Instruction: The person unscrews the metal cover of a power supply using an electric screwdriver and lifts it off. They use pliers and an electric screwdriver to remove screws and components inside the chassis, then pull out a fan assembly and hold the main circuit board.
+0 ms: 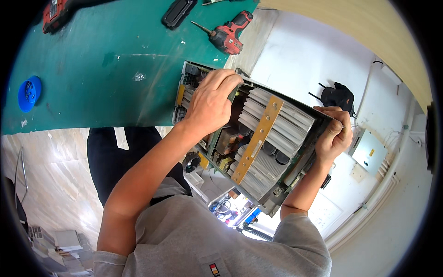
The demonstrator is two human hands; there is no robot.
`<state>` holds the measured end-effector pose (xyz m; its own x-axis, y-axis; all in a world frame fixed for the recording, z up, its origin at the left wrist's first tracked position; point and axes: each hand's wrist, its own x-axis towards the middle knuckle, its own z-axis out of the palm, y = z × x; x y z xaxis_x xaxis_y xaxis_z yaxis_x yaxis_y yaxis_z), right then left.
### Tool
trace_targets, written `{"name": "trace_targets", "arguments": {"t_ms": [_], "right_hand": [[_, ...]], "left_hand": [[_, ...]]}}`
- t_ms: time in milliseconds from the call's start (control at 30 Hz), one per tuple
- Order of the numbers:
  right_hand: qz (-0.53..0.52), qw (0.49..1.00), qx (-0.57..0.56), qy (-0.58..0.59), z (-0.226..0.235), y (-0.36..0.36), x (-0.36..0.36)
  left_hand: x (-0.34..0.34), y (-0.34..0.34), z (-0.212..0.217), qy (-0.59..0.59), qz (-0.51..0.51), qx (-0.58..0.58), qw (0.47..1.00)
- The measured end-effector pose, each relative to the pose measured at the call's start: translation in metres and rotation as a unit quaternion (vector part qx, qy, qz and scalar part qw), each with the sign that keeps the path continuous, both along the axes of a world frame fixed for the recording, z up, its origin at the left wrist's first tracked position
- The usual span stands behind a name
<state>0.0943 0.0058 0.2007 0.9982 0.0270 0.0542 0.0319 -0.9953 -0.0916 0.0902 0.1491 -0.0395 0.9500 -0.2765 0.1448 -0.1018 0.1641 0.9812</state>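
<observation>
An opened metal electronics chassis (295, 173) is held tilted off the right end of the green table, its left end at the table's edge. Inside it show pale finned heat sinks (288, 127), crossed by a copper-coloured bar (258, 141) with a row of holes. My left hand (210, 101) is closed over the chassis's upper edge near a green upright board, and its fingertips are partly hidden. My right hand (333, 134) grips the chassis's right end, thumb on the near side and fingers behind the rim.
On the green table (92, 97) lie a red and black power driver (226, 39), a black case (179, 13), another red tool (55, 16) and a blue bowl (29, 93) of small screws. A black bag (338, 98) hangs against the white wall at right. Boxes (67, 240) stand lower left.
</observation>
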Motion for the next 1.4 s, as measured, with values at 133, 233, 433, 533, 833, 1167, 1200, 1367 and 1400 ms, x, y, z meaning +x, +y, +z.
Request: {"name": "trace_targets", "arguments": {"t_ms": [133, 233, 433, 533, 833, 1167, 1200, 1367, 1400], "right_hand": [[-0.010, 1.000, -0.002, -0.001, 0.000, -0.002, 0.000], [-0.002, 1.000, -0.002, -0.003, -0.002, -0.003, 0.003], [0.046, 0.999, 0.012, 0.000, 0.000, -0.002, -0.004], [0.048, 0.999, 0.023, 0.010, 0.002, 0.000, -0.001], [0.013, 1.000, 0.007, -0.020, -0.008, 0.008, 0.002], [0.110, 0.984, 0.047, 0.131, 0.013, -0.015, 0.015], [0.112, 0.983, 0.050, 0.133, 0.013, -0.016, 0.015], [0.114, 0.982, 0.044, 0.145, 0.013, -0.020, 0.017], [0.113, 0.982, 0.044, 0.148, 0.014, -0.020, 0.016]], "left_hand": [[0.001, 0.000, 0.000, 0.007, -0.006, 0.008, 1.000], [0.001, 0.000, 0.001, 0.013, -0.010, 0.009, 1.000], [-0.003, 0.008, 0.000, 0.014, -0.028, 0.017, 0.999], [-0.003, 0.013, 0.001, 0.011, -0.045, 0.012, 0.999], [0.036, 0.019, 0.007, 0.062, -0.152, 0.048, 0.985], [0.076, 0.012, 0.003, 0.052, -0.218, 0.036, 0.974], [0.078, 0.010, 0.002, 0.044, -0.230, 0.022, 0.972], [0.089, 0.003, -0.003, 0.042, -0.307, -0.024, 0.950], [0.090, 0.002, -0.003, 0.049, -0.315, -0.027, 0.947]]}}
